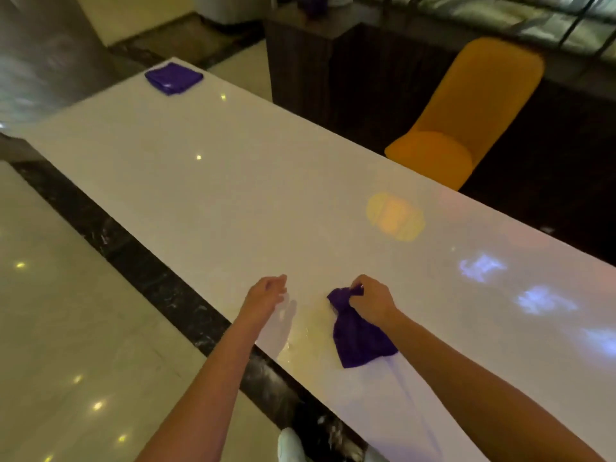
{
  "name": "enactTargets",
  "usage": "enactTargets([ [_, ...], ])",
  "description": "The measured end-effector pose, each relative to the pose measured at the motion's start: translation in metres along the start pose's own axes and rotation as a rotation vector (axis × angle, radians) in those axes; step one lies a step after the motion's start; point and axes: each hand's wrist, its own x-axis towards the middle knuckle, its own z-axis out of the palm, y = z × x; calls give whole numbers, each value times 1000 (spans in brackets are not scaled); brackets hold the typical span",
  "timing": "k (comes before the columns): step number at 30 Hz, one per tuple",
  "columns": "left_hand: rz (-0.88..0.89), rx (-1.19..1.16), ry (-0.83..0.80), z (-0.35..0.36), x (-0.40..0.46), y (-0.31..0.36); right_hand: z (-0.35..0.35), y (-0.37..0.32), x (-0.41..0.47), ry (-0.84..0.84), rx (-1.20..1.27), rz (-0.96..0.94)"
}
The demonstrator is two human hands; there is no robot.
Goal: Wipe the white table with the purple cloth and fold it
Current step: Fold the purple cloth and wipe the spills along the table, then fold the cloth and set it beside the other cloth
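head view, looking down a long white table (pixel 233 181) that runs from the upper left of the frame to the lower right. right hand (pixel 371 300) pinches the purple cloth (pixel 358 335) by its top, fingers closed around a gathered end. cloth sits in the lower centre of the frame, close to the table's near edge. gathered end is lifted; the rest fans out below the hand, and the wide lower hem looks to touch or nearly touch the surface, hard to tell which.

left hand (pixel 266 293) hovers just beside, lower centre-left, empty, fingers loosely curled and apart, holding nothing. its reflection shows on the glossy top beneath it.

why held so: a bunched one-end pinch reads as picking up or shaking out, not as a flat wiping press. the free left hand is probably placed to catch a corner, so folding seems the step in hand. a judgement only.

orientation: cloth's long axis runs from the pinched end, up-frame, to the broad hem, down-frame and slightly right. narrow end points away from the person.

a second purple cloth, folded (pixel 173 78), lies square at the far end, upper left. orange chair (pixel 466 121) stands at the table's far side, upper right.
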Motion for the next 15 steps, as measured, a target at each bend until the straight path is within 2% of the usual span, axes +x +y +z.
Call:
enactTargets([
  [3, 85, 87, -151, -36, -28, 10, -12, -53, -15, 28, 211, -48],
  [7, 193, 98, -195, -69, -43, 28, -24, -139, -38, 41, 608, -114],
  [12, 277, -248, -366, -99, -48, 52, -30, -212, -54, -74, 1007, -253],
  [15, 271, -410, -373, -118, -42, 64, -23, -233, -43, -143, 1176, -286],
])
